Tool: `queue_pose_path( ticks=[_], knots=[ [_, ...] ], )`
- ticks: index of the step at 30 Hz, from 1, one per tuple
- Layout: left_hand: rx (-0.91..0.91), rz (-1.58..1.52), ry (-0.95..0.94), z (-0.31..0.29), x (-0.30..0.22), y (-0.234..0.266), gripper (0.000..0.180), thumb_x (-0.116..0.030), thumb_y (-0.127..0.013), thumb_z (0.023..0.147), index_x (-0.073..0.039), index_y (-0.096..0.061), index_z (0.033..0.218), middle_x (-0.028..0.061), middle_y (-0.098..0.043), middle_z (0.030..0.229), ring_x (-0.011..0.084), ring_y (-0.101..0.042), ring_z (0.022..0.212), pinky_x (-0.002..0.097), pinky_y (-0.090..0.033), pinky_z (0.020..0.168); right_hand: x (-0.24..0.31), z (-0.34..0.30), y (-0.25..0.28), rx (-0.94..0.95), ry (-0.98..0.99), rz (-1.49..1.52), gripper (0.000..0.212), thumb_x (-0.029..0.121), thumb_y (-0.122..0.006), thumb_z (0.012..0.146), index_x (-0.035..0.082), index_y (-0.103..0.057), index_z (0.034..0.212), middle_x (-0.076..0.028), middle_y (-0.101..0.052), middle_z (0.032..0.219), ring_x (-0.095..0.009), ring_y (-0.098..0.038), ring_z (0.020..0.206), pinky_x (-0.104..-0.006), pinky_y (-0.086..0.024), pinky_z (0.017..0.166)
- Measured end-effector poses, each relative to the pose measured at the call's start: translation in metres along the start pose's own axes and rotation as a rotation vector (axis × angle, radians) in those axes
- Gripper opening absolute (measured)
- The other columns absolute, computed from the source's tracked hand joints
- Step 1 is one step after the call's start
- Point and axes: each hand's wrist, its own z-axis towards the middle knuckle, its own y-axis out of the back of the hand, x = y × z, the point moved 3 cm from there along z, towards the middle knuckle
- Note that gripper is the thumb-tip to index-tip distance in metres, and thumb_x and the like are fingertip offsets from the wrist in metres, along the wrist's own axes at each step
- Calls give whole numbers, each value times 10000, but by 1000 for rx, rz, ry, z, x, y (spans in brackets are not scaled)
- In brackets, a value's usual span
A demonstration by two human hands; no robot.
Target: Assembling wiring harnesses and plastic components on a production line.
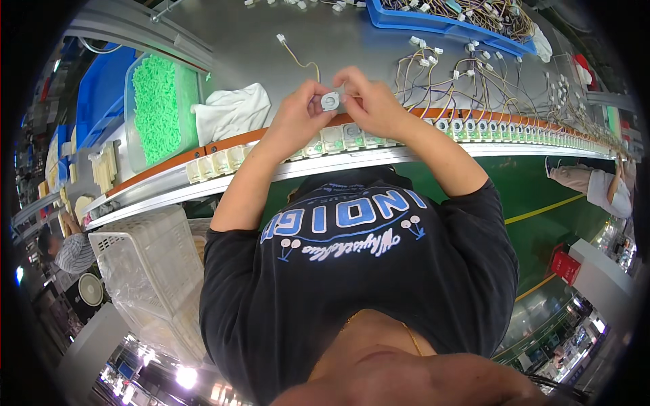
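Over the work rail, my left hand point(298, 116) is closed round a small grey-white motor point(330, 101) with a round face and a squarish rim. A thin yellowish wire lead point(308, 64) runs away from it across the table and ends in a white connector point(281, 38). On the other side, my right hand point(374, 107) has its thumb and forefinger pinched close at the motor's right edge. What those fingertips grip is hidden. Below both hands, a row of pale plastic housings point(233, 157) stands along the rail; those farther right carry round wired motors point(482, 126).
A clear bin point(169, 154) of green plastic pieces and a white cloth point(233, 115) are at left. A blue tray point(440, 28) of wired leads stands at the back. Loose leads point(467, 71) lie at right. White crates point(152, 250) stand below the rail; people work at both sides.
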Motion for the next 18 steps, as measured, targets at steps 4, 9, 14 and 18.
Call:
queue_pose_path(
  ticks=[4,9,14,18],
  knots=[
    [107,235,-67,1,-11,5,236,-53,-646,706,-21,-493,883,16,-440,643,102,-403,564,228,-360,526,9,-2,-4,11,302,-125,155,59,-524,762,69,-500,915,-105,-560,692,-303,-551,622,-384,-420,534],
    [143,246,-122,-2,-5,8,308,-122,-678,677,-30,-515,922,40,-464,703,152,-446,628,273,-388,559,7,-2,-6,101,318,-282,126,75,-545,748,70,-505,866,-92,-562,712,-286,-555,661,-388,-426,547],
    [2,632,-295,-15,-9,23,383,-211,-702,642,-53,-538,950,54,-501,802,204,-493,732,313,-413,609,11,-12,-18,253,252,-276,136,80,-558,710,55,-486,823,-96,-564,724,-284,-561,696,-389,-437,577],
    [50,547,-354,-25,16,1,404,-256,-716,610,-64,-542,920,67,-495,801,242,-508,762,337,-420,629,13,-21,-38,399,316,-421,167,95,-547,709,35,-468,843,-111,-564,793,-275,-563,769,-370,-447,640]
  ],
)
